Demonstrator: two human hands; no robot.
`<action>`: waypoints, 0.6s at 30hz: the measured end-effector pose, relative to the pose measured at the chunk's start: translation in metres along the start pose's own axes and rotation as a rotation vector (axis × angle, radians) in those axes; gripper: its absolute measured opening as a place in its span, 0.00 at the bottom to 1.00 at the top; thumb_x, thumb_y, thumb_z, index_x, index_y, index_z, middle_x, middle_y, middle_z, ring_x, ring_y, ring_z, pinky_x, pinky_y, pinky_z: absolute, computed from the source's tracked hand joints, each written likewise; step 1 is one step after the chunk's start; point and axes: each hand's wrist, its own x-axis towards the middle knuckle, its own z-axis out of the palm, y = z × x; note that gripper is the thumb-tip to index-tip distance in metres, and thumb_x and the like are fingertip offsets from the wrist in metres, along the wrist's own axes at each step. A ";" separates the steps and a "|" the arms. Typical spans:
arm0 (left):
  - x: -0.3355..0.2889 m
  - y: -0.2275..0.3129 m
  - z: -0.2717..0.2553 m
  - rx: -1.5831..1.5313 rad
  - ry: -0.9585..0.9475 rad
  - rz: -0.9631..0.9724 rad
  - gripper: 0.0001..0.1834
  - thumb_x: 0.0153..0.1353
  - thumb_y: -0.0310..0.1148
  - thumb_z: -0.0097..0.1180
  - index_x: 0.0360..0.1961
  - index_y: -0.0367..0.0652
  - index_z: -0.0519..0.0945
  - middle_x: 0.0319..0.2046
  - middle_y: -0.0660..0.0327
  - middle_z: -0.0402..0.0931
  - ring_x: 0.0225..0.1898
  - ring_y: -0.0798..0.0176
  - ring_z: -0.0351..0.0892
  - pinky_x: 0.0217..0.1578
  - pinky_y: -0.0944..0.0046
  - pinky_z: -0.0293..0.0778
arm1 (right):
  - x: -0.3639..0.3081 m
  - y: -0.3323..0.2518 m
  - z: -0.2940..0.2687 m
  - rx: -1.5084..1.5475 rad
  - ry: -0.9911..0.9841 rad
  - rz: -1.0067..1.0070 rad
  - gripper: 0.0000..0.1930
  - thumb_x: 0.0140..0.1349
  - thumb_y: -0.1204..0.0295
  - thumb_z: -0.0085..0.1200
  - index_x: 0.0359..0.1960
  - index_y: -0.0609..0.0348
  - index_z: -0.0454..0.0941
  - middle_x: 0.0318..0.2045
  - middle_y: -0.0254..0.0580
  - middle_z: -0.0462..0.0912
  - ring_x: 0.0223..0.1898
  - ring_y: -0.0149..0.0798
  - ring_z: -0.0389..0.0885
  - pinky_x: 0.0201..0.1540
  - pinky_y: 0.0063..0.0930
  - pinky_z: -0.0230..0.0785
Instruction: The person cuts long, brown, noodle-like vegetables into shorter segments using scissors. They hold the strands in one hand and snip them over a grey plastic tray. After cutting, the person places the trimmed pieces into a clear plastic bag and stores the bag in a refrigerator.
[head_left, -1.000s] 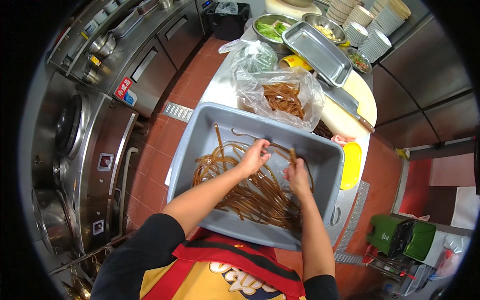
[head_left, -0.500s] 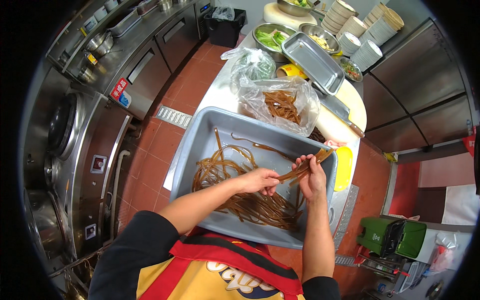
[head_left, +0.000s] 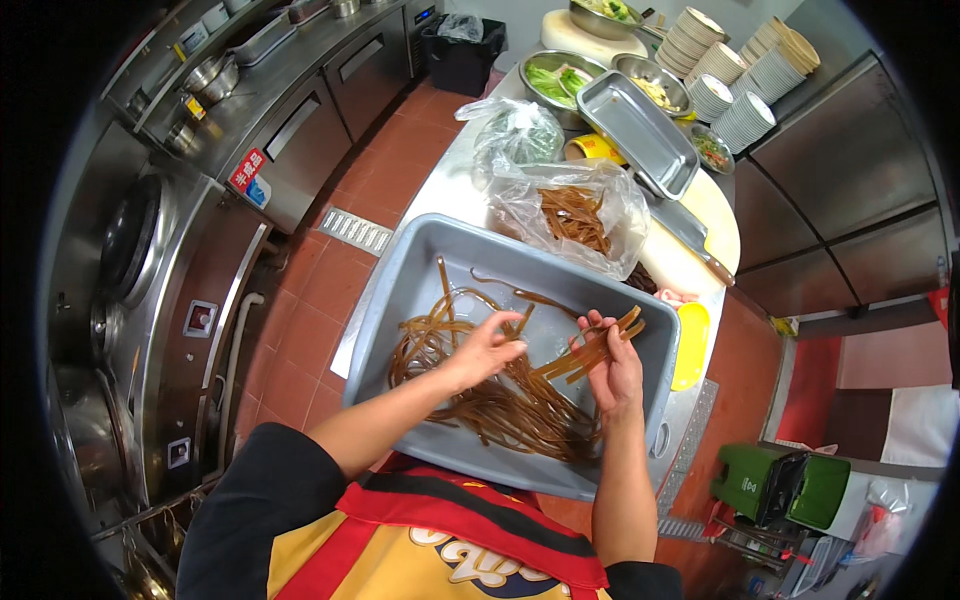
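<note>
A grey plastic tub (head_left: 420, 240) stands before me with long, glossy brown kelp-like strips (head_left: 520, 410) heaped in its middle and near side. My right hand (head_left: 615, 375), over the tub's right part, is closed round a small bundle of flat brown strips (head_left: 590, 352), whose ends stick out on both sides of the fingers. To its left, above the heap, my left hand (head_left: 482, 352) has thumb and fingers apart. A short strip shows just beyond its fingertips; whether they touch it I cannot tell.
Behind the tub lies a clear plastic bag (head_left: 625, 205) of brown strips. Farther back are a steel tray (head_left: 640, 130), a cleaver (head_left: 690, 235) on a round board, bowls of vegetables (head_left: 560, 80) and stacked dishes (head_left: 745, 120). A yellow tray (head_left: 690, 348) sits at right.
My left hand has let go of the strip bundle and moved left, its fingers spreading. My right hand keeps the bundle, now turned slightly, with the palm showing more.
</note>
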 end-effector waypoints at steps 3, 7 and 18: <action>0.010 0.006 0.020 -0.102 -0.094 0.047 0.17 0.62 0.39 0.58 0.46 0.38 0.76 0.33 0.63 0.78 0.33 0.74 0.72 0.34 0.70 0.70 | 0.000 0.013 0.009 -0.052 -0.009 0.074 0.07 0.70 0.69 0.42 0.42 0.56 0.72 0.51 0.42 0.73 0.53 0.43 0.71 0.54 0.46 0.68; 0.020 0.002 0.026 -0.040 -0.124 -0.024 0.15 0.62 0.40 0.57 0.35 0.36 0.82 0.26 0.66 0.78 0.29 0.75 0.71 0.33 0.71 0.70 | -0.001 0.016 0.018 -0.234 0.052 0.089 0.08 0.70 0.68 0.42 0.42 0.57 0.71 0.52 0.43 0.73 0.53 0.42 0.71 0.53 0.39 0.68; -0.007 -0.041 -0.007 0.390 -0.018 -0.020 0.12 0.65 0.33 0.51 0.42 0.36 0.81 0.29 0.59 0.80 0.32 0.69 0.75 0.38 0.67 0.71 | 0.105 -0.085 0.115 -0.935 -0.175 -0.608 0.10 0.71 0.70 0.38 0.41 0.64 0.70 0.33 0.38 0.77 0.36 0.30 0.75 0.44 0.25 0.69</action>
